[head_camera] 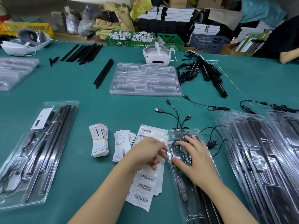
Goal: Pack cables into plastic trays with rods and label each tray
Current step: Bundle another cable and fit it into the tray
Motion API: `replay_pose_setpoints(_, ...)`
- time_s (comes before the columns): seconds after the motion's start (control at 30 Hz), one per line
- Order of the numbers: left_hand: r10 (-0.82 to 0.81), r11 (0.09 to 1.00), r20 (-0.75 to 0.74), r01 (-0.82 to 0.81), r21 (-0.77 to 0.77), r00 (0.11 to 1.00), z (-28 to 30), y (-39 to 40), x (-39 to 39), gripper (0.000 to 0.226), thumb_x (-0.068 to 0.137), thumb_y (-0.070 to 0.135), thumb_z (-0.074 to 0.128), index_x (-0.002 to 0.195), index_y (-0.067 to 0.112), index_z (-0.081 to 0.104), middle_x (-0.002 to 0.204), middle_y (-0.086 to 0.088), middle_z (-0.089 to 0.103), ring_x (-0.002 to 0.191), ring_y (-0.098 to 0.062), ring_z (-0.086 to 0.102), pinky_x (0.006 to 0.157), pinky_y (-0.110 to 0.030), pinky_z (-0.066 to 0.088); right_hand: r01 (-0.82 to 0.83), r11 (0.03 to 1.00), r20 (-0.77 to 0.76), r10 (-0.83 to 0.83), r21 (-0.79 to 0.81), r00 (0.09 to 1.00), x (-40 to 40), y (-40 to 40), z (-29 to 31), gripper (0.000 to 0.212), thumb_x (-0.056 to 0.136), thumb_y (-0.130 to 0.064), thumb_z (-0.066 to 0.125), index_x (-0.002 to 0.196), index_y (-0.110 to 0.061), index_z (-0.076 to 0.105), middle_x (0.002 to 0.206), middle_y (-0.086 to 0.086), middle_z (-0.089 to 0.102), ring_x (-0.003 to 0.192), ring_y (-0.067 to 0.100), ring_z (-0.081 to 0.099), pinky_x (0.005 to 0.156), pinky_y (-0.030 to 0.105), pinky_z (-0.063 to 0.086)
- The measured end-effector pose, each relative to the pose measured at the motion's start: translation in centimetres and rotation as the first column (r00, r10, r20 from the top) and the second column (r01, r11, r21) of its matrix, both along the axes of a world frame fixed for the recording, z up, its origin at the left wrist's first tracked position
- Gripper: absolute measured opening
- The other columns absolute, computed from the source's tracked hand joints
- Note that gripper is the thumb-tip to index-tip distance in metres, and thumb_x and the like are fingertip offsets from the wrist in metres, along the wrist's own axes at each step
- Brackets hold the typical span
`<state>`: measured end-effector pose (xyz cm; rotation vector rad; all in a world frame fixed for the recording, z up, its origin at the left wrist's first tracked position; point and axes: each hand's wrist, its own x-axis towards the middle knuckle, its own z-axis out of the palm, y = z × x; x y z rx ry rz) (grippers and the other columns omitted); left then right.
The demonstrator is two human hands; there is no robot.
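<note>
— Where are the hands?
— Right hand lies spread on the cable in a tray; left hand curls at its edge, grip unclear, over barcode labels.

— Around them?
— Leaflets left, a packed tray beyond; filled trays right; empty trays, rods and a headset behind.

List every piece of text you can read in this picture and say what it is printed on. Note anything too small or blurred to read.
"Grow Light": on the banded stack of paper cards.
Loose paper cards: print too small to read.
Barcode label sheet: barcodes visible, text beneath too blurred to read.
Yellow sacks at the back: red marks, unreadable.
</note>
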<state>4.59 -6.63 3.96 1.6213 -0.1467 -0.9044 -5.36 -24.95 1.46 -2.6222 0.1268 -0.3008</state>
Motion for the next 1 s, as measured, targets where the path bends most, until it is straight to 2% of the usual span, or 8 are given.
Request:
replay_pose_setpoints(0.23, -0.096, 0.995, -0.157, 0.093, -0.029, 0.983, 0.7, 0.8, 0.6, 0.032, 0.101, 0.021, 0.043, 0.113, -0.005, 0.056, 0.084, -0.025, 0.073, 0.032, -0.011, 0.022, 0.034, -0.015, 0.023, 0.004, 1.000, 0.000, -0.004, -0.025, 1.000, 0.1, 0.1, -0.1, 0.065, 0.079, -0.073, 0.050, 0.134, -0.039, 0.053, 0.155, -0.009, 0.036, 0.150, 0.009, 0.014, 0.123, 0.031, -0.002)
replay_pose_setpoints(0.53, -0.188, 0.982, -0.186, 0.186, -0.030, 0.964, 0.7, 0.9, 0.3, 0.028, 0.098, 0.018, 0.045, 0.106, -0.004, 0.061, 0.066, -0.020, 0.066, 0.029, -0.010, 0.019, 0.034, -0.012, 0.020, 0.000, 1.000, 0.006, 0.000, 0.012, 1.000, 0.0, 0.2, 0.3, 0.066, 0.078, -0.074, 0.049, 0.131, -0.037, 0.056, 0.154, -0.005, 0.038, 0.150, 0.011, 0.016, 0.124, 0.036, 0.002)
replay_pose_setpoints(0.63, -0.191, 0.981, -0.173, 0.193, -0.007, 0.966, 0.6, 0.8, 0.3, 0.028, 0.099, 0.019, 0.044, 0.104, -0.002, 0.062, 0.061, -0.017, 0.064, 0.029, -0.010, 0.021, 0.034, -0.012, 0.020, -0.002, 1.000, -0.015, 0.002, -0.030, 1.000, 0.1, 0.3, 0.4, 0.063, 0.080, -0.070, 0.054, 0.133, -0.037, 0.054, 0.155, -0.007, 0.036, 0.150, 0.010, 0.013, 0.124, 0.033, -0.002)
replay_pose_setpoints(0.73, -0.214, 0.969, -0.021, 0.215, 0.119, 0.977, 0.6, -0.2, 0.1, 0.031, 0.101, 0.026, 0.047, 0.096, 0.001, 0.063, 0.060, -0.013, 0.066, 0.030, -0.013, 0.024, 0.036, -0.015, 0.024, -0.005, 0.999, -0.022, 0.004, -0.049, 1.000, 0.1, 0.4, 0.5, 0.062, 0.080, -0.067, 0.056, 0.133, -0.036, 0.055, 0.155, -0.005, 0.035, 0.150, 0.012, 0.014, 0.123, 0.032, -0.003)
replay_pose_setpoints(0.8, -0.228, 0.946, 0.179, 0.175, 0.272, 0.957, 0.4, -0.8, 0.1, 0.031, 0.099, 0.032, 0.055, 0.083, 0.007, 0.064, 0.059, -0.006, 0.069, 0.029, -0.015, 0.033, 0.034, -0.016, 0.029, -0.014, 0.998, -0.032, 0.012, -0.064, 0.999, 0.2, 0.5, 0.6, 0.060, 0.081, -0.066, 0.057, 0.134, -0.038, 0.053, 0.156, -0.005, 0.034, 0.150, 0.012, 0.013, 0.123, 0.031, -0.005)
replay_pose_setpoints(0.87, -0.228, 0.902, 0.392, 0.041, 0.431, 0.891, 0.1, -0.9, 0.3, 0.030, 0.091, 0.038, 0.064, 0.075, 0.013, 0.064, 0.059, 0.002, 0.071, 0.033, -0.014, 0.044, 0.033, -0.016, 0.034, -0.019, 0.995, -0.047, 0.014, -0.098, 0.999, 0.2, 0.6, 0.6, 0.061, 0.081, -0.066, 0.058, 0.136, -0.039, 0.051, 0.157, -0.006, 0.032, 0.151, 0.012, 0.010, 0.123, 0.032, -0.007)
replay_pose_setpoints(0.93, -0.193, 0.877, 0.487, -0.073, 0.476, 0.852, -0.3, -0.6, 0.6, 0.027, 0.085, 0.043, 0.070, 0.080, 0.018, 0.063, 0.061, 0.006, 0.072, 0.036, -0.010, 0.050, 0.033, -0.017, 0.036, -0.015, 0.993, -0.064, 0.008, -0.120, 0.998, 0.3, 0.6, 0.7, 0.064, 0.081, -0.067, 0.057, 0.137, -0.040, 0.049, 0.157, -0.006, 0.031, 0.151, 0.013, 0.009, 0.122, 0.032, -0.008)
replay_pose_setpoints(1.0, -0.167, 0.878, 0.465, -0.084, 0.471, 0.870, -0.4, -0.6, 0.4, 0.029, 0.082, 0.046, 0.074, 0.093, 0.022, 0.062, 0.069, 0.004, 0.074, 0.036, -0.008, 0.050, 0.034, -0.018, 0.036, -0.015, 0.992, -0.074, 0.006, -0.126, 0.997, 0.3, 0.6, 0.7, 0.065, 0.080, -0.069, 0.055, 0.138, -0.040, 0.048, 0.157, -0.007, 0.030, 0.151, 0.012, 0.009, 0.122, 0.031, -0.009)
